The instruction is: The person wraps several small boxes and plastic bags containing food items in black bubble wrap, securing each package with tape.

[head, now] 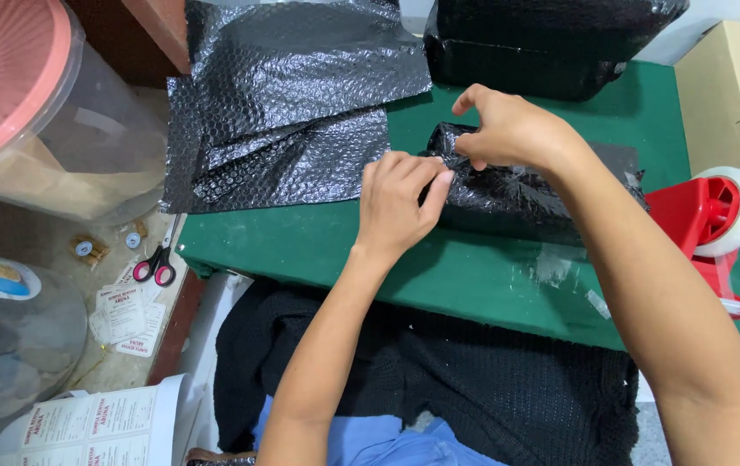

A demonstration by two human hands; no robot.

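A parcel wrapped in black bubble wrap (516,198) lies on the green table (439,276). My left hand (396,203) presses its fingers against the parcel's left end, pinching the wrap. Over the parcel's top left corner, my right hand (512,129) holds the wrap down with fingers curled. Both hands touch the parcel.
Loose sheets of black bubble wrap (288,103) lie at the table's back left; another black wrapped bundle (542,43) sits behind. A red tape dispenser (711,224) stands at the right, a cardboard box (732,86) beyond it. Pink-handled scissors (156,263), label sheets (124,315) and plastic containers (33,112) are left.
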